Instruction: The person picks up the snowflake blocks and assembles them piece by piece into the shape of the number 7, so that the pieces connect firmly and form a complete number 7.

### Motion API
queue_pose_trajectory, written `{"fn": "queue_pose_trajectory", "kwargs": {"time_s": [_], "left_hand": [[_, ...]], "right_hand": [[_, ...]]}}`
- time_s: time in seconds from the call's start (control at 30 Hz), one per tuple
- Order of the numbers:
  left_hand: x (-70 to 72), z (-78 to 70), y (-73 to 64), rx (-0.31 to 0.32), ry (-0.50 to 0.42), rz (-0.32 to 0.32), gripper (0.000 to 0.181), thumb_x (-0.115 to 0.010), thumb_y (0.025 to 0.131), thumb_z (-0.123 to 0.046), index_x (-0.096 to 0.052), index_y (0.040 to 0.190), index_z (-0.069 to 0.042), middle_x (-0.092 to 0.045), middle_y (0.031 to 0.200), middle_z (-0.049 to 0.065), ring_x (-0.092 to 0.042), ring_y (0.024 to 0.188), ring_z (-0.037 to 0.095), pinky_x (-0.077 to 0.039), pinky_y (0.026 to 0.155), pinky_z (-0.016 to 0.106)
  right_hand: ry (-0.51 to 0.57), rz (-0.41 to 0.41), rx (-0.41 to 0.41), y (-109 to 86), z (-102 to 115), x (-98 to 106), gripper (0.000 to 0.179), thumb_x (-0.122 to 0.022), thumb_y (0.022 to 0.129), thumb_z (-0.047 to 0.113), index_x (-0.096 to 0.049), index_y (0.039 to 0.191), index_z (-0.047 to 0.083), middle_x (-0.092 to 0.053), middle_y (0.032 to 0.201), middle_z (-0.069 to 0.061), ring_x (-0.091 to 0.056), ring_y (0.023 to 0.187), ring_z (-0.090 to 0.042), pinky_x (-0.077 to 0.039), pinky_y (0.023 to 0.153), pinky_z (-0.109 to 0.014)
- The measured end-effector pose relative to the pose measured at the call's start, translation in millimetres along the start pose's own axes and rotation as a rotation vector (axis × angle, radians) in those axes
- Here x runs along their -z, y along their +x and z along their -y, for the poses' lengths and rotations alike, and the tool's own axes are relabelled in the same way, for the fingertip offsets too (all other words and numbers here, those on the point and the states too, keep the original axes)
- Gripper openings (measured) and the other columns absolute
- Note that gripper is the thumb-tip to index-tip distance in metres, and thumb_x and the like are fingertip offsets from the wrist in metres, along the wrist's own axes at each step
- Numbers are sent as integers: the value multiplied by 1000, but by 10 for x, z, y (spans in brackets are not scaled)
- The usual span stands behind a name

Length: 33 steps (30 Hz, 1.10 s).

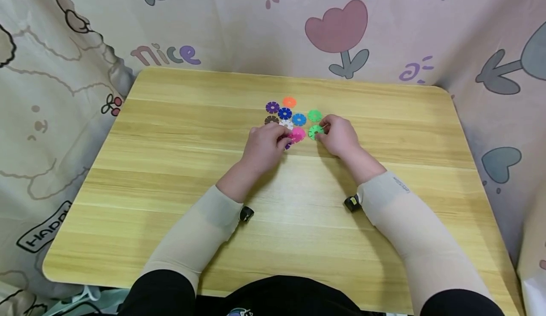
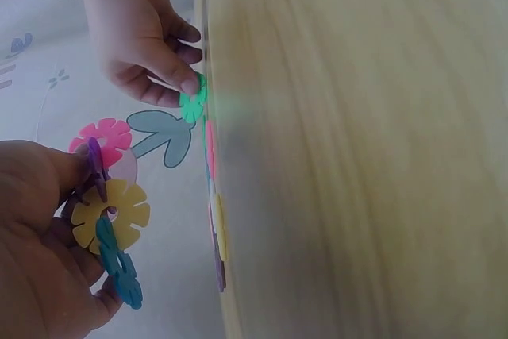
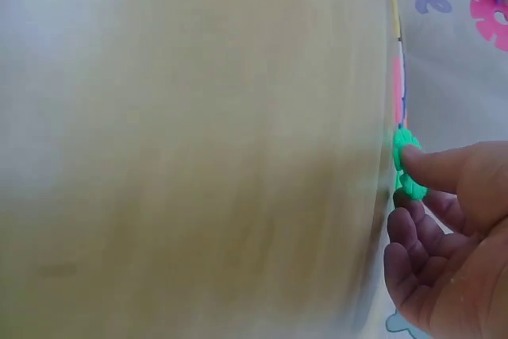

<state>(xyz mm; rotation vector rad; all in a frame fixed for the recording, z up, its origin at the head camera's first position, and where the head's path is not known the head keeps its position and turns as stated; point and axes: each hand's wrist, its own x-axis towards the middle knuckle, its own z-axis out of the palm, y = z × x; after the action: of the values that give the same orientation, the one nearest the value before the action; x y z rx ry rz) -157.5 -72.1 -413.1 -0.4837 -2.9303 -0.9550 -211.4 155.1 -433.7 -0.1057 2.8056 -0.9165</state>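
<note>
My left hand (image 1: 265, 146) grips a small cluster of slotted flower-shaped discs joined edge to edge. In the left wrist view the cluster shows a pink disc (image 2: 115, 134), a purple disc (image 2: 96, 166), a yellow disc (image 2: 131, 206) and a teal disc (image 2: 119, 263); the fingers hide part of it. Thumb and fingers of my right hand (image 1: 340, 137) pinch a green disc (image 1: 314, 131) by its edge, to the right of the cluster. Just beyond it, a second green disc (image 1: 314, 115) lies on the table.
Beyond my hands, loose discs lie close together on the wooden table (image 1: 192, 131): orange (image 1: 289, 102), purple (image 1: 272, 107), dark blue (image 1: 285, 112), light blue (image 1: 299, 119), white (image 1: 287, 124) and brown (image 1: 270, 119). A printed cloth (image 1: 239, 31) hangs behind the table.
</note>
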Motion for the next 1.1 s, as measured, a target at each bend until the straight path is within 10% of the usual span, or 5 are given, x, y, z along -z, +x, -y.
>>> {"fn": "queue_pose_trajectory", "kwargs": {"time_s": [1.1], "left_hand": [[-32,-13,1,-39,10,3,13,-70,104,-20,-79,110,-12,-74,109,0,-67,103,20,-40,100,47]], "right_hand": [[601,-58,59,-440,27,26,22,-68,102,2,-72,119,-11,-66,88,-23,-61,68,-19,-52,61,-20]]}}
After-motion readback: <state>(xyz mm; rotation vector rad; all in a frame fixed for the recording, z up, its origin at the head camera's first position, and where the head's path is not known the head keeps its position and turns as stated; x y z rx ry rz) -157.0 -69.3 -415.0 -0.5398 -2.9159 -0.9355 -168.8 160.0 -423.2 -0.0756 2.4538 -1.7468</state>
